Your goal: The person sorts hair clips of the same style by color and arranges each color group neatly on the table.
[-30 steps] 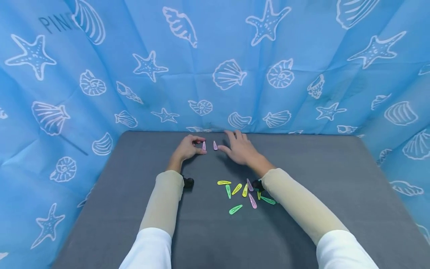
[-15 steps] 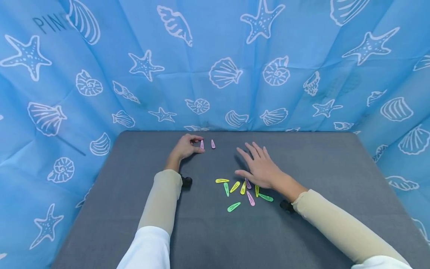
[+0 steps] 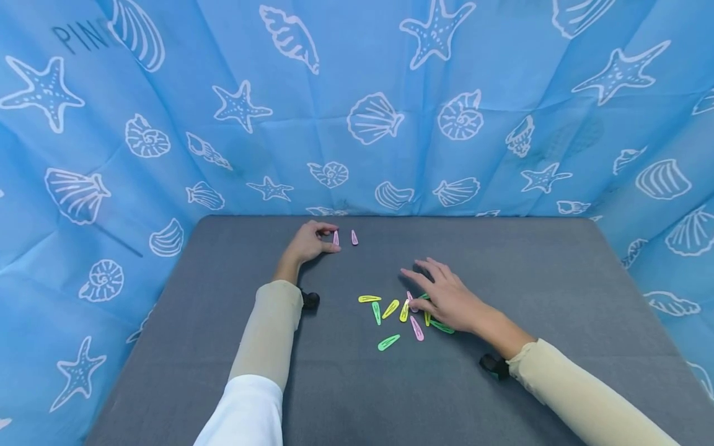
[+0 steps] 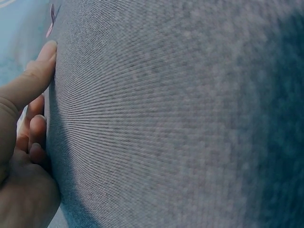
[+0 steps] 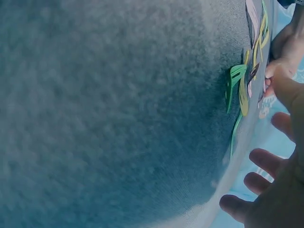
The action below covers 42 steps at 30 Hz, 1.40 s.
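At the far side of the table, my left hand (image 3: pixel 308 243) holds a pink snap hair clip (image 3: pixel 336 238) between thumb and index finger, one at each end of it. A second pink hair clip (image 3: pixel 354 238) lies just right of it. My right hand (image 3: pixel 450 302) hovers over the right part of a loose group of hair clips, fingers spread and holding nothing. That group has yellow clips (image 3: pixel 369 298), green clips (image 3: pixel 388 342) and pink clips (image 3: pixel 416 328); the hand partly covers some. In the right wrist view a green clip (image 5: pixel 236 76) lies near the thumb.
A grey cloth-covered table (image 3: pixel 357 396) spreads under both arms. Behind it and at both sides hangs a blue curtain (image 3: pixel 334 142) printed with shells and starfish. Dark wrist cameras (image 3: pixel 310 301) sit at both wrists.
My right hand has moved away from the second pink clip, back and rightward to the group of clips. My left hand has stayed at its pink clip.
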### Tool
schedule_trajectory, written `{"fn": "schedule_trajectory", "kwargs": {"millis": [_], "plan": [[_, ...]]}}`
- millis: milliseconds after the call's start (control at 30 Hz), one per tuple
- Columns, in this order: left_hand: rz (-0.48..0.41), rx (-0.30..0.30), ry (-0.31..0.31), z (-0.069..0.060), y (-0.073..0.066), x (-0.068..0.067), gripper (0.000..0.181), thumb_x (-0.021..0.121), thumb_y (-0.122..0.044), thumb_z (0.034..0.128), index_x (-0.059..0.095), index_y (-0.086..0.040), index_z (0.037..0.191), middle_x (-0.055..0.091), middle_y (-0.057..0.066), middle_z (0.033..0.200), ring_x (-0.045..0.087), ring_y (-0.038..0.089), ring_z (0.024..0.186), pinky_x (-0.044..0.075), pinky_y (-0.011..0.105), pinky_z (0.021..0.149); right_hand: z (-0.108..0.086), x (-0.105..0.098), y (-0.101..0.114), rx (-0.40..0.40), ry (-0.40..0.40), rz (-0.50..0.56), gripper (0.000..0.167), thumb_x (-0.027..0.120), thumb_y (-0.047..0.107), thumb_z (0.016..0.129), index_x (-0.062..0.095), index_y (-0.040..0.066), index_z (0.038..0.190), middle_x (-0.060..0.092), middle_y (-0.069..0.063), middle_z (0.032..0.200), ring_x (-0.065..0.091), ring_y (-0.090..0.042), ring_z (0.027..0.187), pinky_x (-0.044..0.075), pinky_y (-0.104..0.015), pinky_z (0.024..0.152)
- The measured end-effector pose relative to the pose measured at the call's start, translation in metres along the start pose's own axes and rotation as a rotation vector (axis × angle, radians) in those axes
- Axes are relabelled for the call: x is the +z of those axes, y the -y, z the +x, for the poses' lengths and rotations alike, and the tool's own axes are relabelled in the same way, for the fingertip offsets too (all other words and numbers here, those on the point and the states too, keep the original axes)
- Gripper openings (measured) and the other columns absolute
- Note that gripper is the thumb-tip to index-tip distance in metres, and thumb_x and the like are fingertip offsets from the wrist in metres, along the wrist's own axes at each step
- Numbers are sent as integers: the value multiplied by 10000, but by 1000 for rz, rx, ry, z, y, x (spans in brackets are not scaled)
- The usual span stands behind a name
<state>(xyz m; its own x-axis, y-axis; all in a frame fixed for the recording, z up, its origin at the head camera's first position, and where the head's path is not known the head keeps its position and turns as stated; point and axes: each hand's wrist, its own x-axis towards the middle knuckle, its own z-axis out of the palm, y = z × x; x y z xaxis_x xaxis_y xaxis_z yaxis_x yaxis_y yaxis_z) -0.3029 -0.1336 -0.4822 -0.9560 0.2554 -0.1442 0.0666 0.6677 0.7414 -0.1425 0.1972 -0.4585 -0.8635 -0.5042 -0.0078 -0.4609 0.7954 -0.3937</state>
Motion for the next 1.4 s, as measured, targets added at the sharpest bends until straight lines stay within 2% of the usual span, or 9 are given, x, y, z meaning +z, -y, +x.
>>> {"fn": "schedule_trajectory", "kwargs": {"millis": [233,467,567,700,867,967,1067,1233,1400], "plan": [[-10,-3,-7,-1,-2,-1,547,855,-237,842,669,-173,1353,568,94,1275,495,257,1090,429,431,969,-1,5,-2,-31,-46,-23,491,728,328,948,625,175,1402,458,-207,1536,383,-457,1419,369,-667,1081],[-24,-22,-10,-1,-1,0,540,858,-241,839,674,-191,1345,560,85,1266,489,260,1083,425,435,960,1,7,-1,-33,-84,18,362,779,282,909,714,182,1251,526,-184,1473,430,-410,1327,367,-600,1026],[-28,-23,-12,-1,0,-1,536,857,-245,841,676,-196,1342,560,83,1270,489,261,1086,424,440,963,3,7,0,-44,-121,38,248,803,255,887,733,183,1113,597,-133,1354,468,-357,1231,349,-524,944],[-27,-32,-11,0,1,0,533,856,-253,842,676,-207,1341,559,75,1276,490,257,1087,427,440,967,6,6,2,-67,-159,59,125,806,191,883,687,198,919,649,-10,1104,491,-244,1032,299,-412,836],[-23,-31,-9,0,2,1,539,851,-256,847,668,-217,1352,560,71,1286,492,257,1078,429,440,962,14,0,3,-55,-172,168,122,782,132,899,673,186,888,665,62,914,519,-151,858,391,-323,782],[-26,-29,-12,0,2,2,534,852,-254,845,671,-213,1346,557,70,1275,489,257,1069,425,438,952,24,-5,2,-23,-178,249,71,761,127,918,694,150,915,701,47,878,571,-104,793,480,-267,722],[-27,-29,-16,0,3,2,529,853,-251,844,675,-209,1340,556,68,1262,483,254,1064,420,431,946,39,-8,2,29,-175,305,38,735,148,944,722,113,952,727,9,879,594,-92,762,499,-249,692],[-20,-28,-19,1,4,2,531,852,-249,845,674,-209,1344,559,68,1258,484,253,1065,418,423,941,71,-8,3,123,-190,339,74,722,157,957,735,98,1001,741,-34,882,615,-120,762,481,-272,694],[-20,-23,-20,1,1,2,533,856,-247,841,677,-208,1341,565,68,1258,487,248,1063,421,422,938,106,-5,1,159,-218,331,82,722,159,957,717,95,1007,763,-51,885,680,-155,801,490,-307,731]]}}
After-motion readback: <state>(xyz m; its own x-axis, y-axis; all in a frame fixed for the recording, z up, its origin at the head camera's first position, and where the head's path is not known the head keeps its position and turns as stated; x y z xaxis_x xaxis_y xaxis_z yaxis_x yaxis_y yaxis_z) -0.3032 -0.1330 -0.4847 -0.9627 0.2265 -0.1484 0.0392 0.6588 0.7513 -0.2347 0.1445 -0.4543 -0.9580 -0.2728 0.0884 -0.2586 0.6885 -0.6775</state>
